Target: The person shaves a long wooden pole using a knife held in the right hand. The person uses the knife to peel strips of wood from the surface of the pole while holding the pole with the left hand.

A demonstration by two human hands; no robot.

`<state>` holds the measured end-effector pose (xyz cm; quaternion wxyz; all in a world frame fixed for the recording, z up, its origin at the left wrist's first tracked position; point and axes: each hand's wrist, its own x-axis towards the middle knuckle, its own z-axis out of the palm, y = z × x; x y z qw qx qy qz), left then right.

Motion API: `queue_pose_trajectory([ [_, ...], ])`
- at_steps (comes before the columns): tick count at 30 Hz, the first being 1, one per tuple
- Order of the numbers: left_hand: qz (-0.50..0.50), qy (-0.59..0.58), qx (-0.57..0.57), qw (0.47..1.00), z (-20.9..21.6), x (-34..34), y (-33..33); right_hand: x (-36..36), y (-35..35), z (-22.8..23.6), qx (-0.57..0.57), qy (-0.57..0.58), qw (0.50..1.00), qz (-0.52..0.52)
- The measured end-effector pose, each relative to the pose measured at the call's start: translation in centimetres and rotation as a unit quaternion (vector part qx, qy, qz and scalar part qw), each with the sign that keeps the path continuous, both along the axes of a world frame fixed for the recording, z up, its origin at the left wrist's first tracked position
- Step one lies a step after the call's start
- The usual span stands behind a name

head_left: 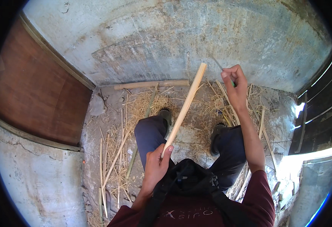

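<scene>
My left hand [157, 166] is closed round the lower end of a pale split bamboo strip [186, 107]. The strip slants up and away to the right, its far end in front of the wall. Beyond and to the right of that end, my right hand [235, 84] is raised with its fingers closed on a knife. Its thin grey blade [217, 63] points up to the left, and a bit of green handle shows by the palm. Blade and strip are apart.
Thin shavings [135, 108] and loose strips lie across the floor round my boots. A bamboo pole [154, 84] rests along the foot of the stained wall [181, 41]. At left is a brown wooden panel [37, 83]; dark slats [319, 108] stand at right.
</scene>
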<state>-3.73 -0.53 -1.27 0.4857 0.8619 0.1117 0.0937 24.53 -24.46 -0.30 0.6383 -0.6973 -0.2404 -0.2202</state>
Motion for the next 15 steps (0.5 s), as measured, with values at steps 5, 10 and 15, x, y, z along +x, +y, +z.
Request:
queue_pose_trajectory([
  [5,-0.003,-0.008,-0.027,1.0,-0.8,1.4,0.1,-3.5,2.7,-0.3,-0.072,-0.172,0.982,0.04],
  [10,-0.024,-0.021,-0.048,0.998,-0.6,2.4,-0.2,-5.5,4.1,-0.4,-0.133,-0.288,0.942,0.107],
  [15,-0.034,0.006,-0.105,0.994,-0.2,2.8,-0.3,-6.5,4.8,-0.3,-0.164,-0.335,0.919,0.129],
])
